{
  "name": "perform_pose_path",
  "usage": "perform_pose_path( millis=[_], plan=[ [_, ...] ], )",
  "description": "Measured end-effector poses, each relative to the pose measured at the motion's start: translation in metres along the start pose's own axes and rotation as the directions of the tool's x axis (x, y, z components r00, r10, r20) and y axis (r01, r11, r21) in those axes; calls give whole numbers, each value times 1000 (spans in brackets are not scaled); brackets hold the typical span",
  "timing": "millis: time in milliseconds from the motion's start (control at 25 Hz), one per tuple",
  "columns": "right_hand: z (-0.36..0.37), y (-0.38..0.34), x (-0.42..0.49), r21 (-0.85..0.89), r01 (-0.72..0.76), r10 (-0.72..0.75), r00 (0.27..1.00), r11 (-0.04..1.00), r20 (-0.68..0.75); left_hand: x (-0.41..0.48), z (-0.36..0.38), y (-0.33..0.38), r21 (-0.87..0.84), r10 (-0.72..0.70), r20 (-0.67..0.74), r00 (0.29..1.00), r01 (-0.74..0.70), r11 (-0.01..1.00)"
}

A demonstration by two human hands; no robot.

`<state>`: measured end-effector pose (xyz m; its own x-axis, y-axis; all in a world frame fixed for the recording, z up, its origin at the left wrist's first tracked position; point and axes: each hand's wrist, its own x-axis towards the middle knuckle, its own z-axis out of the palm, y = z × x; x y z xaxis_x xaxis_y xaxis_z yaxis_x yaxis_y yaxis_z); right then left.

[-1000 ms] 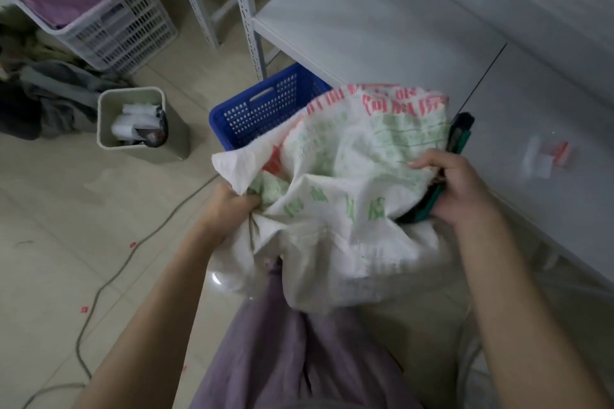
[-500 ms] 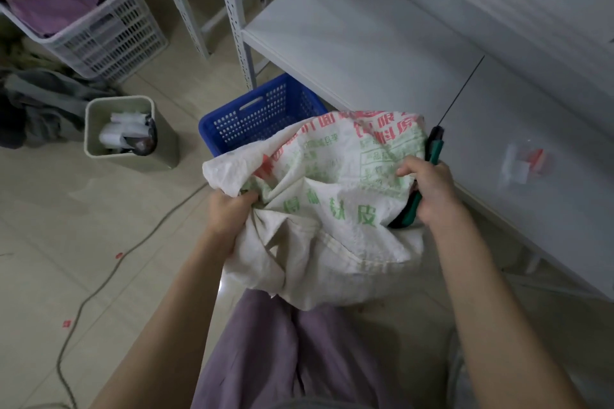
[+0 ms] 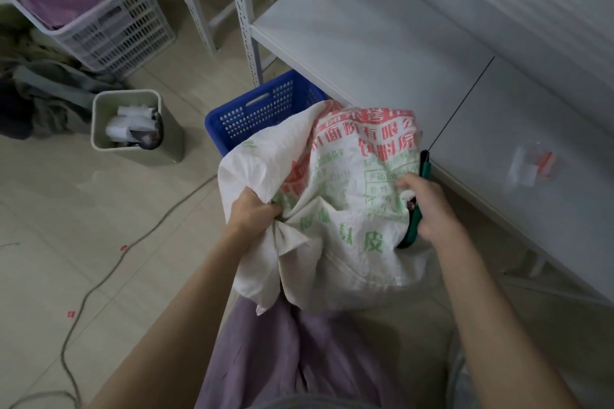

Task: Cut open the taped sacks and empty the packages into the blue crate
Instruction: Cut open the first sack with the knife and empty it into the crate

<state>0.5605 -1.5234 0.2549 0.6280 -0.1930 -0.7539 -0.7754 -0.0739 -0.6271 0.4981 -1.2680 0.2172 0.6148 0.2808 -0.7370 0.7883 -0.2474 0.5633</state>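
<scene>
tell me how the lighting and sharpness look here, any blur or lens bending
Head view: dim, flat, cool light, no hard shadows; head view again, the wide lens bows the white upright and the shelf edge; in the head view the sack print is fairly sharp at centre, the small packet on the shelf smeared, and the floor tiles show a faint sheen.
</scene>
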Motion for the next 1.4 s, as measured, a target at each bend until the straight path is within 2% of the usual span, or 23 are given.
perform_pose_path(
  millis=[160,240,320,440,520,560,600,640,720,760,800,880,960,1000,1080,1120,1160,1200,1240,1320,1400],
  plan=[
    [17,12,0,-73,-148,160,965,986,207,-11,12,2,-74,142,-8,990,-142,987],
    [39,10,-3,-86,-194,211,928,977,307,-16,17,16,-14,246,-4,969,-246,969],
    [60,-8,-11,-59,-157,168,916,986,364,-18,17,33,113,383,-30,923,-377,919],
    [68,-39,-13,104,-23,-28,881,994,472,-18,3,53,208,618,-94,781,-591,779],
    [62,-48,-13,225,4,-131,821,974,556,-21,-5,54,281,711,-143,688,-661,696],
    [58,-47,-12,232,0,-135,813,973,567,-21,-4,51,316,732,-163,661,-668,674],
    [53,-42,-10,179,25,-121,824,984,553,-20,1,44,326,729,-170,664,-660,677],
    [50,-35,-6,68,54,-81,859,996,505,-17,6,35,324,696,-164,699,-628,707],
    [45,-19,-1,-215,67,3,950,974,312,-11,13,18,298,573,-106,812,-524,798],
    [42,-11,1,-294,33,31,977,955,210,-8,14,10,262,504,-74,860,-471,842],
    [37,-6,2,-314,-14,56,991,949,125,-6,13,4,226,436,-58,898,-413,882],
    [30,-1,3,-235,-83,96,994,968,44,-4,6,0,189,350,-68,934,-332,924],
    [25,-2,0,-121,-68,72,997,990,30,-7,-1,6,151,418,-121,900,-400,904],
    [23,-7,-5,-31,-21,22,999,999,42,-12,-6,13,135,507,-164,846,-490,861],
    [16,-25,-15,249,83,-130,976,965,175,-22,-11,32,182,688,-255,680,-665,724],
    [14,-35,-22,403,83,-204,941,911,269,-27,-13,44,228,751,-269,603,-718,658],
    [13,-42,-30,484,72,-256,910,872,326,-32,-13,54,259,802,-264,536,-762,594],
    [13,-45,-32,475,73,-265,898,877,351,-34,-10,60,276,832,-232,504,-786,554],
    [14,-44,-29,393,100,-244,911,914,333,-33,-5,61,290,843,-187,504,-792,537],
    [10,-38,-25,166,142,-183,947,976,264,-29,3,53,317,819,-116,561,-761,566],
    [1,-28,-18,58,107,-119,953,993,279,-26,9,39,261,786,-102,609,-746,612]
  ],
)
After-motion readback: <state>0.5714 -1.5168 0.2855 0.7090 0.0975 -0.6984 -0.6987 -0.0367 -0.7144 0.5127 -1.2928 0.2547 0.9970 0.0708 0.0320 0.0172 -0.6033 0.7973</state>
